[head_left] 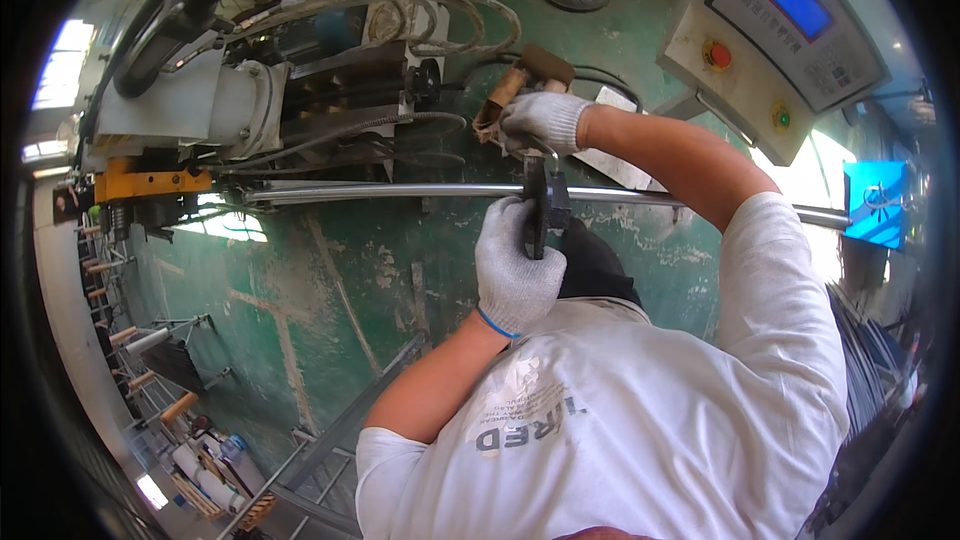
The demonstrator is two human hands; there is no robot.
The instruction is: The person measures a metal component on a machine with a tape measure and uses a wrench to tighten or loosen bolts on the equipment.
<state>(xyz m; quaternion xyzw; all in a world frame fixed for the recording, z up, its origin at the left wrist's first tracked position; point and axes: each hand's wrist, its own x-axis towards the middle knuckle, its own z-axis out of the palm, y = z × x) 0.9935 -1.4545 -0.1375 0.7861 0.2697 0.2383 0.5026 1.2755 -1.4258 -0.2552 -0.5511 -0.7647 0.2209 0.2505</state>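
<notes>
Left hand [515,265]: off-white knit glove, thin blue edge at cuff. Right hand [543,122]: off-white knit glove, no blue edge seen. Disc [537,210]: black. Bar [640,197]: bright silver. Bent key [552,152]: grey metallic. Shirt [680,410]: white, dark grey print. Trousers [597,265]: black. Floor [340,285]: green, mottled with pale worn patches and streaks. Control box [692,38]: off-white; screen [797,2] blue; one button [717,54] red, another [782,120] green, both with yellow surrounds. Bracket [150,185]: orange-yellow. Cardboard [505,90]: brown. Panel [873,205], far right: vivid blue.
</notes>
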